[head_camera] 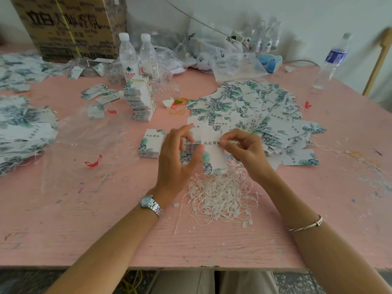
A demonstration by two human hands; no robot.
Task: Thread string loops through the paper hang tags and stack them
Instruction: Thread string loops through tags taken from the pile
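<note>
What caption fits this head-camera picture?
Left hand and right hand hold a paper tag over a string pile on a pink table.

table [63, 219]: pink | tags [250, 107]: white, teal-green leaf print | strings [220, 198]: white | box [70, 24]: brown, black print | bands [177, 112]: yellow

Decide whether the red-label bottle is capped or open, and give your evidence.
Capped. The red-label bottle stands upright with a white cap on its neck.

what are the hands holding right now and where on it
One white leaf-printed paper hang tag: the left hand grips its left edge, the right hand pinches its upper right edge.
</note>
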